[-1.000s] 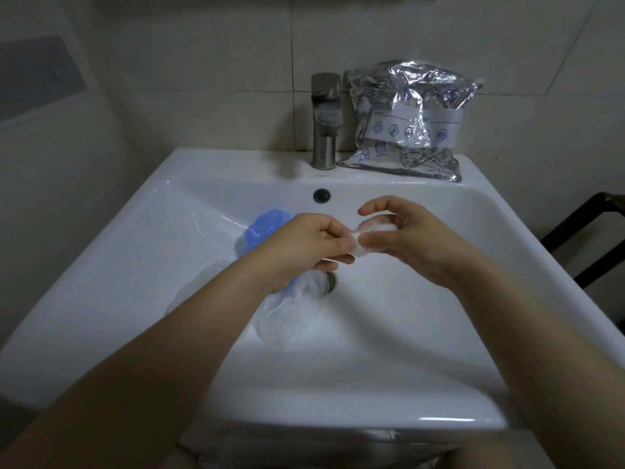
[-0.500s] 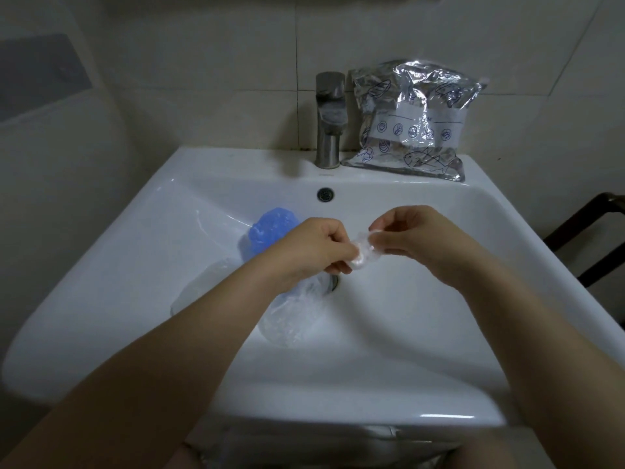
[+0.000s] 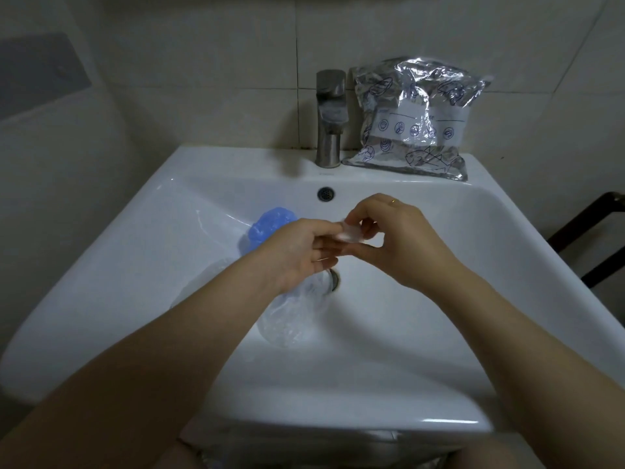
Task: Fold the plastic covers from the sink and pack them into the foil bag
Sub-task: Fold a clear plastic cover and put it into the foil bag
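A small, clear plastic cover [image 3: 350,234], folded down to a compact wad, is held in the air above the middle of a white sink [image 3: 473,299], between two bare hands. The right hand [image 3: 399,242] pinches it from above and the side with curled fingertips and thumb; a thin ring shows on one finger. The left hand [image 3: 304,252] grips the wad's other end, fingers curled beneath it. Below the left hand, in the basin, lies a crumpled clear plastic cover [image 3: 291,319] spread beside the drain [image 3: 334,279], and behind the left hand a bunched blue plastic cover [image 3: 270,223] rests against the basin's back slope. On the sink's back ledge, a metal tap [image 3: 329,120] stands upright, and just to its right a silver foil bag [image 3: 416,120] with blue printed drawings leans against the tiled wall [image 3: 203,62]. A dark frame [image 3: 588,238] shows at the right edge.
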Demonstrator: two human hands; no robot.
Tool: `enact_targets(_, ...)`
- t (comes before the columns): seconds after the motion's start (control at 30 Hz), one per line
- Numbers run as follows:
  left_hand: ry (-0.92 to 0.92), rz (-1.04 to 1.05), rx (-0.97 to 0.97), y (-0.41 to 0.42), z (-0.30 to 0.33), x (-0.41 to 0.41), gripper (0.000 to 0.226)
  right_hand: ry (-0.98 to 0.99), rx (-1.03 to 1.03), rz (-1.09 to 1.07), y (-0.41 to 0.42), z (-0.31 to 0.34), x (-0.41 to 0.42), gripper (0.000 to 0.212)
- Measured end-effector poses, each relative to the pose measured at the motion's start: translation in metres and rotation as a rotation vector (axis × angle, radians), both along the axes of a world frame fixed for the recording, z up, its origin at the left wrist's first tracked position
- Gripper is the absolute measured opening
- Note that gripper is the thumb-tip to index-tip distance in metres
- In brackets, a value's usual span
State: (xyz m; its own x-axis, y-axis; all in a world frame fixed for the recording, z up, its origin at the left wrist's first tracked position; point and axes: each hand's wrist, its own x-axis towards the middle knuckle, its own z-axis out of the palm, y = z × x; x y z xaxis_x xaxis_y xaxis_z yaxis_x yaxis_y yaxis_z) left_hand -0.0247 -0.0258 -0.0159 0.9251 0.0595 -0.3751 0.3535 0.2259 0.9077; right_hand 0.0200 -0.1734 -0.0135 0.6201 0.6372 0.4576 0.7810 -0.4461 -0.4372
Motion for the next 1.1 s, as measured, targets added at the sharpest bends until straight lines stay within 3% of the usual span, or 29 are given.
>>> enact_targets(0.13,-0.035,-0.07,0.026,-0.003,0.004,-0.002,0.029,-0.001,0.018,-0.083,-0.003,-0.001,0.006,0.018)
enact_targets(0.23,-0.099,-0.046,0.133,-0.006,0.007,-0.003,0.033,0.291,0.151,-0.131,-0.004,-0.002,0.008,0.014)
enact_targets(0.37,-0.237,0.111,0.311,-0.012,0.007,-0.002,0.016,0.642,0.477,-0.073,-0.004,0.0,0.008,0.015)
enact_targets(0.47,-0.286,0.087,0.418,-0.009,0.003,-0.003,0.017,0.802,0.669,-0.02,-0.003,0.003,0.007,0.015)
enact_targets(0.53,-0.287,0.033,0.442,-0.008,0.001,-0.004,0.009,0.809,0.691,-0.027,-0.002,0.005,0.005,0.015)
enact_targets(0.7,-0.354,0.017,0.268,-0.013,0.002,-0.003,0.003,0.76,0.679,-0.019,-0.004,0.005,0.005,0.014)
enact_targets(0.77,-0.377,0.041,0.281,-0.012,0.003,-0.003,0.005,0.791,0.698,0.011,-0.003,0.005,0.005,0.015)
enact_targets(0.87,-0.423,0.031,0.286,-0.009,0.008,-0.003,0.006,1.001,0.819,0.167,-0.004,0.007,0.006,0.015)
enact_targets(0.97,-0.439,-0.072,0.124,-0.01,0.012,-0.001,0.014,1.238,0.949,0.393,-0.007,0.007,0.01,0.015)
enact_targets(1.1,-0.4,-0.212,-0.039,-0.014,0.018,0.003,0.018,1.306,0.961,0.489,-0.01,0.008,0.012,0.022)
